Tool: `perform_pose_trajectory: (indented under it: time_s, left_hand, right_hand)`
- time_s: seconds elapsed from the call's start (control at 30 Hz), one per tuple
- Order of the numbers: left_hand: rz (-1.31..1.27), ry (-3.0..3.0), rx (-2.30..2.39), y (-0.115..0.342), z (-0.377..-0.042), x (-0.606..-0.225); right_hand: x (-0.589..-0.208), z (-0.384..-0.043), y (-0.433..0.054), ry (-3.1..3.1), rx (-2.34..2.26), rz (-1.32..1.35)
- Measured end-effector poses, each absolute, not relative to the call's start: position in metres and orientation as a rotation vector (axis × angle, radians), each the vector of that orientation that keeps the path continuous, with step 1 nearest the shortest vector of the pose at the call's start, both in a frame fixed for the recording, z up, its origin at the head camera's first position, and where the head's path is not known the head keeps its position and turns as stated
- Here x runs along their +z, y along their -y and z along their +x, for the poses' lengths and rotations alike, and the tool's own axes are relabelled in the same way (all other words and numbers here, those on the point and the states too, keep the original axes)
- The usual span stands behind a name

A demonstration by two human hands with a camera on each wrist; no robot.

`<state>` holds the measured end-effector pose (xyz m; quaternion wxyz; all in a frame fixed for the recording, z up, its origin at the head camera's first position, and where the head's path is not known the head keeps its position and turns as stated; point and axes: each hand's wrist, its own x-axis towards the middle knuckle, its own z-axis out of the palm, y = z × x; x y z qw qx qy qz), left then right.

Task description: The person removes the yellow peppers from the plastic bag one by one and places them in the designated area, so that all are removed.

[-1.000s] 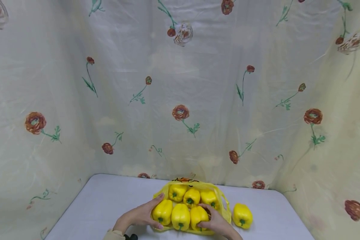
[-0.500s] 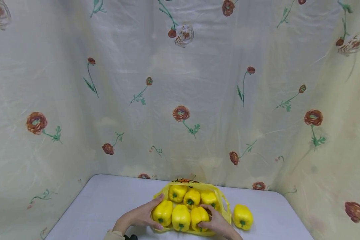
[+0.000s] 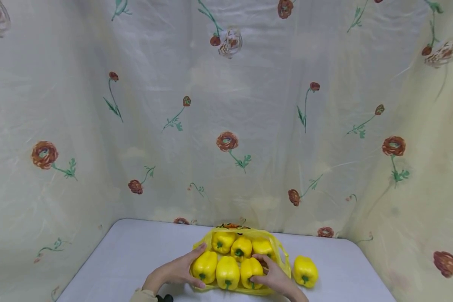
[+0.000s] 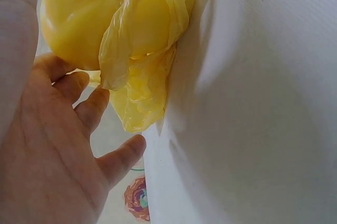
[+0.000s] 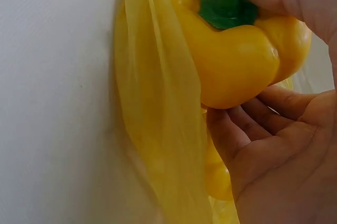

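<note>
In the head view a yellow plastic bag lies with its mouth toward me, holding two rows of yellow bell peppers. My left hand rests against the left front bell pepper, thumb low in front. The left wrist view shows its fingers spread, some touching that pepper and the bag's edge. My right hand grips the right front bell pepper: thumb by the green stem, fingers bent along its side. Between them sits the middle front bell pepper, with several more behind.
A lone yellow bell pepper stands on the white table to the right of the bag. A flower-printed curtain rises behind and at both sides. A small black object shows by the left wrist.
My right hand's fingers and thumb have shifted slightly to the right on the front bell pepper, showing more of it. The left hand and the bag stay where they were.
</note>
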<state>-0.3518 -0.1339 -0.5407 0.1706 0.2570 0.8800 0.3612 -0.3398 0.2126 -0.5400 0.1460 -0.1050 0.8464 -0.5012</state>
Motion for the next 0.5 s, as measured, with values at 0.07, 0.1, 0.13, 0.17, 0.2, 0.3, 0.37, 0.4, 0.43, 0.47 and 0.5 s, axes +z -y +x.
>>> perform_pose_trajectory:
  time_s: [0.07,0.1,0.13,0.17,0.2,0.3,0.37,0.4,0.43,0.47,0.5]
  left_hand:
    - [0.725,-2.498,1.023,0.1339,-0.3517,-0.5416]
    - [0.723,-2.498,1.023,0.1339,-0.3519,-0.542]
    - [0.722,-2.498,1.024,0.1339,-0.3519,-0.5423]
    - [0.721,-2.497,1.025,0.1339,-0.3519,-0.5426]
    - [0.718,-2.495,1.028,0.1339,-0.3521,-0.5428]
    - [0.714,-2.494,1.032,0.1338,-0.3524,-0.5431]
    - [0.714,-2.491,1.037,0.1339,-0.3526,-0.5434]
    - [0.716,-2.492,1.035,0.1341,-0.3527,-0.5436]
    - [0.719,-2.493,1.034,0.1341,-0.3527,-0.5438]
    - [0.72,-2.493,1.033,0.1341,-0.3527,-0.544]
    - [0.723,-2.493,1.034,0.1342,-0.3528,-0.5443]
  right_hand:
    - [-0.5396,-0.3392,-0.2124,-2.435,-1.445,-0.306]
    - [-0.5394,-0.3389,-0.2122,-2.438,-1.446,-0.306]
    - [-0.5389,-0.3385,-0.212,-2.449,-1.445,-0.305]
    - [-0.538,-0.338,-0.2119,-2.455,-1.451,-0.305]
    - [-0.5368,-0.3373,-0.2117,-2.462,-1.459,-0.304]
    - [-0.5339,-0.3363,-0.2115,-2.487,-1.473,-0.306]
    - [-0.5321,-0.3357,-0.2119,-2.498,-1.484,-0.309]
    - [-0.5314,-0.3356,-0.2123,-2.503,-1.488,-0.313]
    - [-0.5312,-0.3357,-0.213,-2.503,-1.495,-0.316]
    - [-0.5307,-0.3357,-0.2138,-2.498,-1.507,-0.322]
    - [-0.53,-0.3355,-0.2145,-2.494,-1.522,-0.327]
